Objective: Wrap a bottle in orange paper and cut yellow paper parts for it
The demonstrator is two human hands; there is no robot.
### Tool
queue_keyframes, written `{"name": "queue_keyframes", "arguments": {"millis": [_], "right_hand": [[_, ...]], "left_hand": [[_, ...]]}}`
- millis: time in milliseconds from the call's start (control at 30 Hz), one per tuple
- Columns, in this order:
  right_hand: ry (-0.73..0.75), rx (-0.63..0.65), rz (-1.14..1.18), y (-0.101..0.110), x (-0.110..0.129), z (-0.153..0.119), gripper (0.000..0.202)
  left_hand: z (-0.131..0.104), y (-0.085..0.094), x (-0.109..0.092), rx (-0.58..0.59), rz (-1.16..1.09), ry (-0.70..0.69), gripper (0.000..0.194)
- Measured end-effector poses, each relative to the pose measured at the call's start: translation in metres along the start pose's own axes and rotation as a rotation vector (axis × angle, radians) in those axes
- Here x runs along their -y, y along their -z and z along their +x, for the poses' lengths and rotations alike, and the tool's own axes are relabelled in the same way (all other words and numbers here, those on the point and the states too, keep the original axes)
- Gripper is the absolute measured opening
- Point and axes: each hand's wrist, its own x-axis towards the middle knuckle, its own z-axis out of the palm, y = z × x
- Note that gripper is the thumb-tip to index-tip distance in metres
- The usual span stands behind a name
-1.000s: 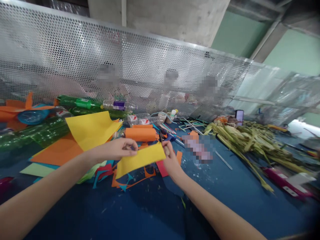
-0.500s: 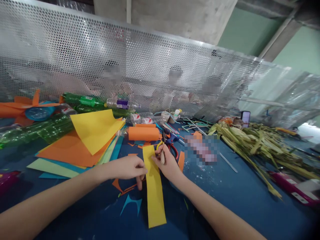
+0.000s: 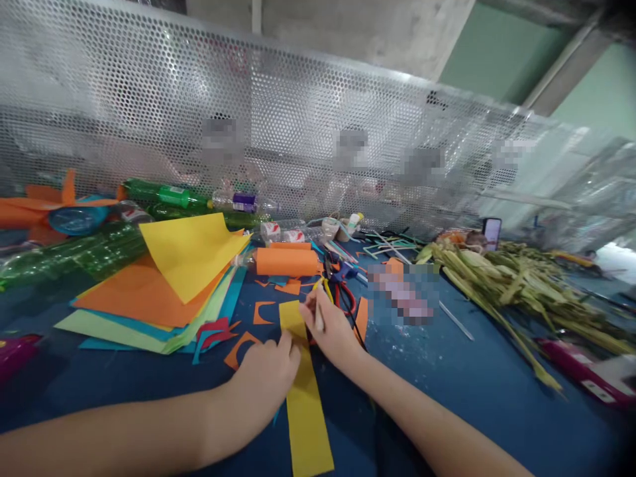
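A long yellow paper strip (image 3: 309, 417) lies lengthwise on the blue table in front of me. My left hand (image 3: 272, 371) rests on its left side, fingers curled and pressed down on the paper. At the strip's upper right edge is my right hand (image 3: 330, 326), its fingers closed around a slim pale pencil-like stick (image 3: 319, 313). The stick's lower tip is hidden by the hand. Just beyond the right hand lie scissors (image 3: 346, 295) with red handles, beside a yellow-handled tool (image 3: 325, 285). Orange paper scraps (image 3: 263, 313) are scattered left of the strip.
Colored paper sheets (image 3: 134, 291) are stacked on the left, near green plastic bottles (image 3: 109, 248). An orange-wrapped bottle (image 3: 285, 261) lies ahead. Dried husks (image 3: 489, 281) and a phone (image 3: 491, 232) are on the right. A perforated metal screen (image 3: 298, 132) stands behind.
My left hand has moved nearer and turned over the strip, its fingers now pressing on the paper. The strip has slid slightly toward me. My right hand stays near its top edge.
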Motion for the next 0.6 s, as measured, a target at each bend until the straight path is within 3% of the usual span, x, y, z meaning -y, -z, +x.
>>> {"name": "queue_keyframes", "arguments": {"millis": [133, 200, 300, 467, 600], "right_hand": [[-0.101, -0.034, 0.481, -0.002, 0.001, 0.005, 0.017], [-0.117, -0.033, 0.575, -0.004, 0.000, 0.006, 0.014], [-0.128, -0.043, 0.568, -0.005, -0.003, 0.007, 0.014], [-0.179, 0.005, 0.465, -0.009, -0.013, 0.007, 0.021], [-0.185, 0.026, 0.351, -0.014, -0.020, 0.010, 0.026]], "left_hand": [[-0.004, 0.001, -0.007, -0.034, 0.009, 0.001, 0.038], [-0.005, 0.004, -0.009, 0.003, -0.003, -0.017, 0.037], [-0.006, 0.009, -0.010, 0.028, -0.017, -0.054, 0.034], [-0.004, 0.006, -0.010, 0.017, -0.045, 0.035, 0.038], [-0.002, 0.004, -0.010, 0.044, -0.048, 0.026, 0.043]]}}
